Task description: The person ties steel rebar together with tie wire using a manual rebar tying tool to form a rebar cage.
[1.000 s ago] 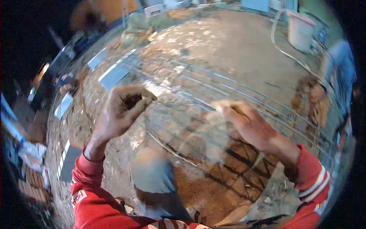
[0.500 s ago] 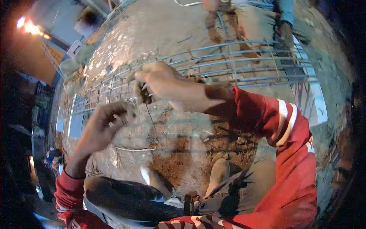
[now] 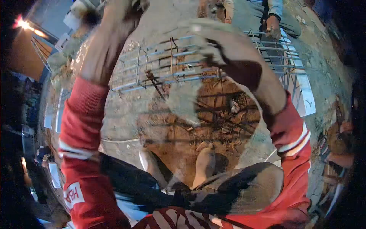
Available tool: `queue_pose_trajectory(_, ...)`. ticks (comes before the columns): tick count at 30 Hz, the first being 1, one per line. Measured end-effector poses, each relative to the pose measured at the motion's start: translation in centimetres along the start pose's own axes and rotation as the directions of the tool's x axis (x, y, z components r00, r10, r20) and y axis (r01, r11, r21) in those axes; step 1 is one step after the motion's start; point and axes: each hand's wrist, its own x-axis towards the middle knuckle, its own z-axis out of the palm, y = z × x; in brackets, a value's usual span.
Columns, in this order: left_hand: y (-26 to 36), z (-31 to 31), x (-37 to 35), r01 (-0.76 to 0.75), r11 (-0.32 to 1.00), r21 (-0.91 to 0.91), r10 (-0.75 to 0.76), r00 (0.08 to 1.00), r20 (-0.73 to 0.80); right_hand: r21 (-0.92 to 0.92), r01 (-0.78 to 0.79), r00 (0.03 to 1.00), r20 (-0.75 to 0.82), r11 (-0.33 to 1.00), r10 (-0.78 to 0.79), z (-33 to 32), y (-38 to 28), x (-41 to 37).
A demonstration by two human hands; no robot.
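Observation:
A steel rebar cage (image 3: 171,57) of long bars and square stirrups lies across the ground before me. My left hand (image 3: 131,13) reaches past its far side at the top edge of the view, its fingers mostly cut off. Over the middle of the cage is my right hand (image 3: 219,44), smeared by motion; whether it touches a bar or holds anything does not show. Below the near bar, between the two arms, a short rusty wire piece (image 3: 150,75) sticks out at a slant.
Reddish dug soil (image 3: 225,114) with stones lies under the cage, near my feet (image 3: 206,162). Another person's hand (image 3: 273,27) is at the cage's far right end, above a white board (image 3: 305,95). A bright lamp (image 3: 24,24) shines at upper left.
My left hand has moved up and away, past the cage. My right hand has shifted right along it. The thin rod that hung below my right hand no longer shows there.

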Motion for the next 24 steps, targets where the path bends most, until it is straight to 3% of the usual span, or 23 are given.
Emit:
queue_pose_trajectory(2,-1.3,-1.8,2.3,-0.031,0.991,-0.129,0.03,1.0,-0.007,0.224,-0.008,1.0,-0.019,0.974,0.012,-1.1,-0.5,-2.6)
queue_pose_trajectory(3,-2.4,-2.4,2.6,0.058,0.966,-0.251,-0.051,0.998,0.037,0.29,-0.008,1.0,-0.027,0.957,0.016,-1.6,-1.0,-3.9)
queue_pose_trajectory(5,-5.4,-2.4,1.4,0.193,0.854,-0.483,-0.137,0.979,0.15,0.056,-0.184,0.968,-0.165,0.981,0.19,-1.8,-2.7,-6.8)
queue_pose_trajectory(6,-6.6,-3.0,0.5,0.273,0.823,-0.498,-0.265,0.96,0.088,-0.048,-0.281,0.933,-0.248,0.959,0.261,-1.9,-2.9,-8.7)
queue_pose_trajectory(8,-9.4,-4.1,-1.1,0.264,0.729,-0.632,-0.22,0.964,0.149,-0.181,-0.432,0.844,-0.428,0.884,0.325,-2.5,-1.8,-13.9)
queue_pose_trajectory(9,-10.2,-4.3,-1.9,0.254,0.726,-0.639,-0.218,0.966,0.137,-0.1,-0.498,0.747,-0.554,0.862,0.368,-2.3,-1.8,-16.7)
queue_pose_trajectory(10,-11.1,-4.2,-2.8,0.224,0.765,-0.604,-0.257,0.966,0.033,-0.198,-0.552,0.664,-0.691,0.81,0.284,-1.7,-1.9,-19.2)
queue_pose_trajectory(11,-12.0,-4.4,-3.7,0.2,0.8,-0.565,-0.293,0.953,-0.077,-0.173,-0.647,0.623,-0.682,0.742,0.384,-2.6,-2.1,-22.1)
queue_pose_trajectory(13,-14.9,-5.4,-4.9,0.412,0.883,-0.225,-0.37,0.906,0.207,0.003,-0.701,0.522,-0.679,0.713,0.517,-3.3,0.2,-27.5)
queue_pose_trajectory(14,-16.9,-4.6,-6.6,0.117,0.993,0.014,-0.118,0.977,0.178,-0.036,-0.707,0.583,-0.595,0.706,0.554,-3.3,2.1,-29.5)
queue_pose_trajectory(16,-18.8,-0.9,-9.6,0.057,0.988,0.146,-0.074,0.991,0.115,-0.002,-0.635,0.7,-0.426,0.773,0.574,-2.3,9.1,-34.5)
queue_pose_trajectory(17,-18.9,0.8,-10.4,0.295,0.955,0.013,-0.296,0.954,0.041,0.03,-0.593,0.733,-0.394,0.804,0.555,-1.4,10.6,-35.3)
queue_pose_trajectory(18,-20.4,0.9,-11.4,0.216,0.975,0.057,-0.222,0.968,0.114,0.066,-0.551,0.764,-0.36,0.832,0.535,-0.5,12.1,-36.0)
queue_pose_trajectory(20,-23.7,0.4,-12.9,0.0,0.957,0.291,-0.092,0.949,0.302,0.084,-0.701,0.67,-0.264,0.708,0.694,4.8,12.3,-33.4)
queue_pose_trajectory(22,-22.6,1.3,-15.4,0.067,0.867,0.493,-0.161,0.975,0.15,-0.31,-0.723,0.688,-0.255,0.617,0.679,5.2,14.6,-31.3)
queue_pose_trajectory(23,-24.3,1.0,-15.4,0.065,0.87,0.488,-0.162,0.974,0.161,-0.655,-0.587,0.763,-0.251,0.476,0.595,4.1,16.5,-29.7)
queue_pose_trajectory(24,-27.5,0.2,-15.7,0.018,0.868,0.497,-0.197,0.93,0.311,-0.199,-0.598,0.782,-0.359,0.777,0.51,4.4,16.7,-27.0)
